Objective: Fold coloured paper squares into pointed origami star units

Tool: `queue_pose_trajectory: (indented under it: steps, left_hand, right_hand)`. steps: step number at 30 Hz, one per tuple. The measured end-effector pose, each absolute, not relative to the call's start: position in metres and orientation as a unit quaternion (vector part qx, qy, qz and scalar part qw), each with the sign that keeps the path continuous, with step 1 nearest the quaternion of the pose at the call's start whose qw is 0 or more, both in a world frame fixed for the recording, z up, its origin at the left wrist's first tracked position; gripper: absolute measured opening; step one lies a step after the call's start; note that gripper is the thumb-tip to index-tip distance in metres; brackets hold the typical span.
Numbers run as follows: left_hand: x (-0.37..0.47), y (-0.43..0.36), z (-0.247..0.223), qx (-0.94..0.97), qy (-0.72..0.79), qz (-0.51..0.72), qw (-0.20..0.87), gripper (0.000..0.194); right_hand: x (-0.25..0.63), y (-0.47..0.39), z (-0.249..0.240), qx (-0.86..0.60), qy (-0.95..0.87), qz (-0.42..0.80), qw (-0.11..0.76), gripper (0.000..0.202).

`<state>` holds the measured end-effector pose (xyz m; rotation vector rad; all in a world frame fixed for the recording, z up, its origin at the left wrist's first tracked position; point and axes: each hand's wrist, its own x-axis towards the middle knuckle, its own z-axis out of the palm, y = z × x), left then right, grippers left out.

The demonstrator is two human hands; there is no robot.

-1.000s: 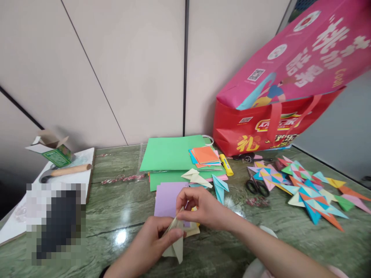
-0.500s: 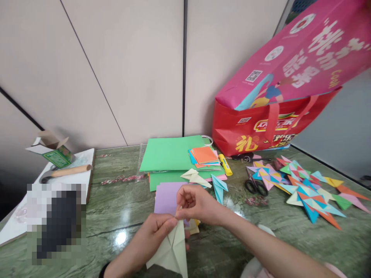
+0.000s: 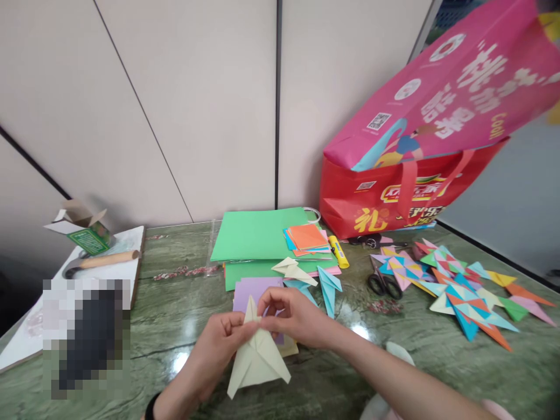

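Note:
A cream sheet of folded origami paper (image 3: 261, 364) hangs between both hands, its narrow tip pointing up and two flaps spreading at the bottom. My left hand (image 3: 221, 344) pinches it at the upper left, thumb on the front. From the right, my right hand (image 3: 293, 315) grips the same paper just under the tip, thumb against finger. Behind the hands lies a stack of purple paper (image 3: 251, 290). Close by rest a folded cream piece (image 3: 295, 271) and a folded light-blue piece (image 3: 329, 289).
Green paper sheets (image 3: 258, 233) carry small orange squares (image 3: 308, 237), beside a yellow glue stick (image 3: 339, 252). Scissors (image 3: 384, 286) and colourful paper stars (image 3: 468, 297) lie right. Red and pink bags (image 3: 345, 204) stand behind. A hammer-like tool (image 3: 109, 259) and opened box (image 3: 87, 233) sit left.
The cream paper has been raised and turned, so its pointed tip now shows above my fingers and both lower flaps are visible. My right hand has shifted slightly down.

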<state>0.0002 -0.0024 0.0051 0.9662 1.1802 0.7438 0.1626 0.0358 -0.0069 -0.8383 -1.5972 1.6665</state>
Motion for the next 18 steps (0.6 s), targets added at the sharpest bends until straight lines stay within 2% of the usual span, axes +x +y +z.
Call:
queue_pose_trajectory:
  steps: [3, 13, 18]
  left_hand:
    - [-0.002, -0.001, 0.005, 0.402, 0.514, 0.335, 0.68, 0.039]
    - [-0.004, 0.0, 0.004, 0.383, 0.489, 0.334, 0.709, 0.033]
    - [-0.006, 0.001, 0.006, 0.372, 0.491, 0.338, 0.712, 0.034]
  right_hand:
    - [0.163, 0.037, -0.009, -0.342, -0.603, 0.648, 0.317, 0.005]
    - [0.161, 0.036, -0.012, -0.355, -0.619, 0.603, 0.355, 0.004]
    - [0.171, 0.04, -0.008, -0.295, -0.67, 0.612, 0.3, 0.013]
